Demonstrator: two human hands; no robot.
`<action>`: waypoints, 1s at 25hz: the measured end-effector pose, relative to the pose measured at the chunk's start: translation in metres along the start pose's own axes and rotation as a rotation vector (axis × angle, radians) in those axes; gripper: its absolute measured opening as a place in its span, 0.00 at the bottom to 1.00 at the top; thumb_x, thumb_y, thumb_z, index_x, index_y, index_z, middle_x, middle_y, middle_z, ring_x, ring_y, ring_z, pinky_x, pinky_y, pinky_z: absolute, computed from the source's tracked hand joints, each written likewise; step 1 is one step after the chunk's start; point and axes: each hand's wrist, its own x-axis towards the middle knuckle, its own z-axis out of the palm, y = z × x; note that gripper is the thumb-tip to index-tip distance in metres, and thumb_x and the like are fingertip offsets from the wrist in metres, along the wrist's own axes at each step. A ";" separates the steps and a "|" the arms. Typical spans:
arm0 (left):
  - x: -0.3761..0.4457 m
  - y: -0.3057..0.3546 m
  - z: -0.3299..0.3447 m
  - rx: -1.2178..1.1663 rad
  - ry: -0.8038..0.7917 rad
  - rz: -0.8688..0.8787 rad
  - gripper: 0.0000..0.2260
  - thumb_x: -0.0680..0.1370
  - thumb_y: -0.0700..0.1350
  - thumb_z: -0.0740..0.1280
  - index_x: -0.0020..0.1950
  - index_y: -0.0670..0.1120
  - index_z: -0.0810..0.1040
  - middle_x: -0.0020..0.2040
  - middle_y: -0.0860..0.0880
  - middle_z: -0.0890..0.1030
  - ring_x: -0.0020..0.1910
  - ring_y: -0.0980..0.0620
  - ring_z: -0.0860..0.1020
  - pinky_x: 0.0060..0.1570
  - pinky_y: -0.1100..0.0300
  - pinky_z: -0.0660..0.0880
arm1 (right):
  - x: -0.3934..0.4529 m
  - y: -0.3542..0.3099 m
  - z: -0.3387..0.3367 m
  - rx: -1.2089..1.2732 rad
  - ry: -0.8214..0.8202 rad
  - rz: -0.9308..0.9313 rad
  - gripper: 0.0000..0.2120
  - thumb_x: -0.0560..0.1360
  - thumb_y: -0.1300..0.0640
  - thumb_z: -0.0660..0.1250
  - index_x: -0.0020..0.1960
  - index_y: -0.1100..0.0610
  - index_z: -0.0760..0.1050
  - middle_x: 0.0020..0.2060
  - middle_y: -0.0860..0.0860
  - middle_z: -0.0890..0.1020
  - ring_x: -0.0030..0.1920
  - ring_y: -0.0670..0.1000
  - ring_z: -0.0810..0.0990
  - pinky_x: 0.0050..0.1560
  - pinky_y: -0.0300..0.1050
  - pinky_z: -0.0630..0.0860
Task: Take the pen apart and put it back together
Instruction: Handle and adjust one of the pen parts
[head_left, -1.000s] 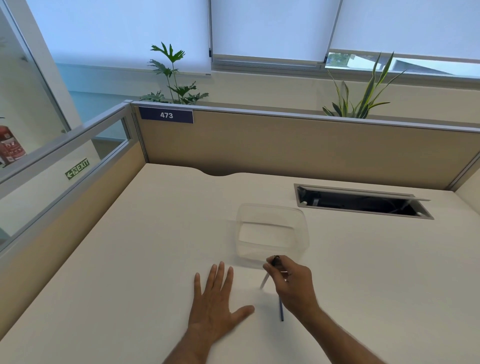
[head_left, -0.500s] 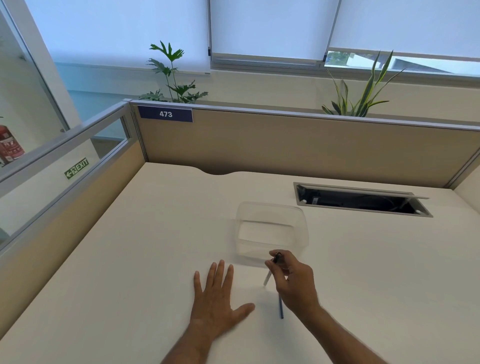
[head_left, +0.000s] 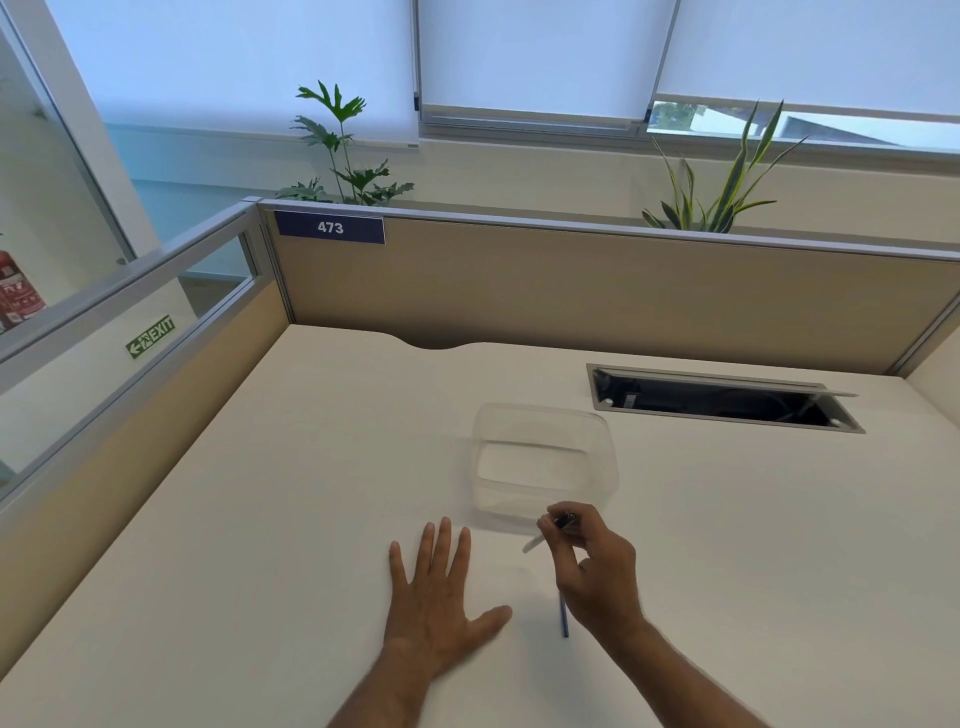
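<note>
My right hand (head_left: 592, 566) pinches a small dark pen part (head_left: 565, 519) between thumb and fingertips, just in front of the clear plastic container (head_left: 545, 415). A pale, thin pen piece (head_left: 534, 544) slants down-left from under those fingers; whether it is held or lies on the desk I cannot tell. A blue pen piece (head_left: 564, 621) lies on the desk, partly hidden under my right hand. My left hand (head_left: 436, 597) rests flat on the desk with fingers spread, holding nothing, a short way left of the parts.
The white desk (head_left: 260, 519) is walled by beige partitions at the back and left. An open cable slot (head_left: 722, 397) is sunk in the desk at the back right. Plants stand behind the partition.
My right hand has lifted slightly and shifted toward the container with the dark part. My left hand stays flat in place.
</note>
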 end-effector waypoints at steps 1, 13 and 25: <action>0.000 0.000 0.000 -0.013 0.005 0.004 0.48 0.69 0.78 0.45 0.79 0.50 0.42 0.79 0.46 0.37 0.74 0.50 0.30 0.70 0.32 0.32 | -0.002 0.002 0.001 -0.027 -0.054 0.010 0.06 0.74 0.57 0.73 0.49 0.55 0.78 0.37 0.42 0.84 0.39 0.40 0.84 0.40 0.33 0.81; -0.001 0.000 -0.003 -0.003 0.016 0.013 0.47 0.69 0.78 0.45 0.79 0.50 0.44 0.79 0.46 0.38 0.77 0.45 0.33 0.70 0.32 0.33 | 0.002 0.007 0.000 -0.012 -0.064 0.029 0.03 0.75 0.57 0.72 0.46 0.53 0.78 0.35 0.41 0.84 0.38 0.38 0.83 0.38 0.39 0.81; 0.000 -0.001 -0.001 0.025 -0.039 -0.006 0.48 0.67 0.79 0.41 0.79 0.51 0.38 0.79 0.47 0.34 0.77 0.45 0.32 0.69 0.32 0.31 | -0.005 0.005 0.003 -0.050 -0.211 0.006 0.03 0.77 0.57 0.69 0.46 0.50 0.76 0.31 0.45 0.83 0.32 0.43 0.81 0.34 0.36 0.76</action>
